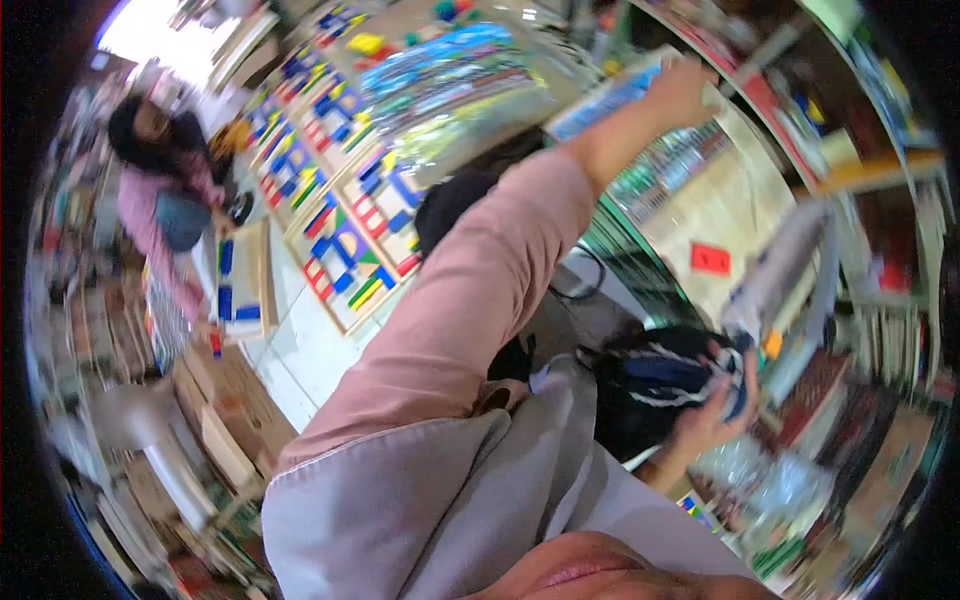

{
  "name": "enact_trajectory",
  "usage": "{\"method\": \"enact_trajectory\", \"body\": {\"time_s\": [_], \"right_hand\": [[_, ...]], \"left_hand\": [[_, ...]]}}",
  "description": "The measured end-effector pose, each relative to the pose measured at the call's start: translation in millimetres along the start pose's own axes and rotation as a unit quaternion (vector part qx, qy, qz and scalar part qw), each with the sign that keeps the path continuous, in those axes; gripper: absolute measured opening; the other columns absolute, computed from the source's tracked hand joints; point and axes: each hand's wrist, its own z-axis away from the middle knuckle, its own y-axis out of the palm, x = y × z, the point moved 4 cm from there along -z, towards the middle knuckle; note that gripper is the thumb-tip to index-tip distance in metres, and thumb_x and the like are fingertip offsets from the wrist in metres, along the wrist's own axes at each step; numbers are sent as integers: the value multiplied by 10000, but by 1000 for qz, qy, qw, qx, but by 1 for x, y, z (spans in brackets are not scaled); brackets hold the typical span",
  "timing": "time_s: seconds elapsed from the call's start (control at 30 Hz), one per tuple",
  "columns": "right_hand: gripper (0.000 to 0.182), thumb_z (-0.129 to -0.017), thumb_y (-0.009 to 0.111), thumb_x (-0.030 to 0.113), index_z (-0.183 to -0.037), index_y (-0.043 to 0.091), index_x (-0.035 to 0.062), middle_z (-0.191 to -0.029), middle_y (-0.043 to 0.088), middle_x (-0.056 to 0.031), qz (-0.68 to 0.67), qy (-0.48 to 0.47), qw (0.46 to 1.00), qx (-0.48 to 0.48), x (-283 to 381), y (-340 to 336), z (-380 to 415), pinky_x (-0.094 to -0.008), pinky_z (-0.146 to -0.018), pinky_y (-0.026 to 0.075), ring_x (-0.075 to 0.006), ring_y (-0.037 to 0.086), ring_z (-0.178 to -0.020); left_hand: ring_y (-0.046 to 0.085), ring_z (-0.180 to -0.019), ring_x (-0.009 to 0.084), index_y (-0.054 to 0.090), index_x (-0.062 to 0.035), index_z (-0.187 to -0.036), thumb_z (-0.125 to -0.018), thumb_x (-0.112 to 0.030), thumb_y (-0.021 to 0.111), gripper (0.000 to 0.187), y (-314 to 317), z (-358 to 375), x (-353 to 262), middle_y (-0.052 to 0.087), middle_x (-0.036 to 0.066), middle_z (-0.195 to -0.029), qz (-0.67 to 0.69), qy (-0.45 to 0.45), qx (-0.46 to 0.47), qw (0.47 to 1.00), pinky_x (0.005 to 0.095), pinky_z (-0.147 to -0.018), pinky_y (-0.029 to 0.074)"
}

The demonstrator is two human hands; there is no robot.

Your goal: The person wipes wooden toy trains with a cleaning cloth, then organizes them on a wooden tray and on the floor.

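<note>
My left hand [685, 92] is raised far out on a pink-sleeved arm and is closed on the end of a flat blue and white box [610, 100] near the shelves. My right hand [712, 415] is low at the right, with its fingers curled on a black bag with white stripes [655, 385]. A grey garment [420, 500] covers my shoulder at the bottom. The picture is tilted and blurred.
Several boards of coloured blocks [345, 215] stand in rows at the left centre. Another person in pink [155, 195] handles a board [238, 280] at the far left. Packed shelves [840, 150] line the right, with a wrapped roll [785, 265] and clear packets [770, 480] below.
</note>
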Motion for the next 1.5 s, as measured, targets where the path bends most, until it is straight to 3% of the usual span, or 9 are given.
{"method": "enact_trajectory", "body": {"time_s": [0.17, 0.2, 0.23, 0.27, 0.43, 0.63, 0.8, 1.13, 1.5], "right_hand": [[282, -857, 537, 221, -825, 513, -58, -1177, 483, -230, 5, -62, 996, 61, 6, 33, -51, -409, -808, 485, -315, 538, -1001], [435, -873, 477, 366, -696, 492, -32, -1152, 503, -233, -15, -83, 993, 84, 5, 50, -57, -405, -852, 446, -321, 532, -1006], [468, -877, 448, 385, -646, 474, -21, -1105, 528, -234, -45, -66, 992, 102, -4, 64, -59, -401, -852, 439, -322, 537, -992], [505, -882, 419, 404, -595, 457, -10, -1057, 554, -235, -75, -48, 989, 119, -9, 84, -63, -397, -852, 432, -322, 542, -978], [325, -790, 509, 205, -551, 479, -14, -809, 577, -168, -2, -25, 971, 237, 26, 219, -75, -351, -762, 421, -267, 553, -820], [226, -748, 556, 162, -602, 539, -10, -832, 588, -159, 52, -49, 945, 318, -3, 287, -84, -345, -719, 424, -249, 549, -788], [213, -747, 562, 159, -616, 544, -9, -847, 591, -161, 123, -8, 942, 311, -37, 290, -87, -337, -703, 427, -241, 548, -782], [254, -786, 549, 192, -642, 542, -17, -868, 589, -161, 141, -5, 952, 270, -37, 277, -85, -305, -672, 414, -207, 537, -777], [467, -615, 773, 354, -863, 564, 17, -1052, 560, -180, -137, -11, 973, 187, 42, 228, -71, -398, -807, 477, -270, 578, -922]], "left_hand": [[580, -853, 334, 626, -38, -925, -682, -247, 649, 321, -205, -14, 179, 611, 192, -885, -95, 13, -299, 949, 406, -755, 463], [583, -848, 343, 612, -38, -960, -693, -259, 645, 348, -235, 8, 226, 611, 198, -906, -121, -77, -265, 954, 405, -740, 470], [602, -838, 320, 605, -35, -983, -690, -273, 651, 381, -237, 10, 293, 632, 179, -858, -367, -148, 130, 909, 415, -751, 473], [634, -702, 282, 627, -24, -920, -690, -349, 671, 401, -270, 59, 337, 642, 152, -743, -146, -148, -284, 936, 400, -677, 503], [385, -1185, 361, 314, -175, -1328, -694, -136, 636, 713, -337, 165, 444, 431, 131, -1285, -418, -330, -7, 846, 414, -975, 354], [440, -1142, 330, 160, -73, -1375, -575, -188, 799, 1030, -314, 215, 552, 374, 183, -1321, -152, -366, -27, 918, 394, -912, 414], [418, -1162, 248, 18, -12, -1380, -529, -184, 857, 1206, -274, 189, 522, 423, 182, -1247, 136, -337, -38, 931, 345, -941, 384], [592, -871, 184, 478, 17, -1063, -574, -268, 810, 656, -277, 217, 570, 607, 109, -971, -121, -348, -274, 888, 296, -766, 471], [539, -1002, 185, 461, -18, -1159, -510, -189, 779, 742, -276, 164, 219, 569, 81, -1059, 232, -73, -4, 970, 311, -875, 409]]}}
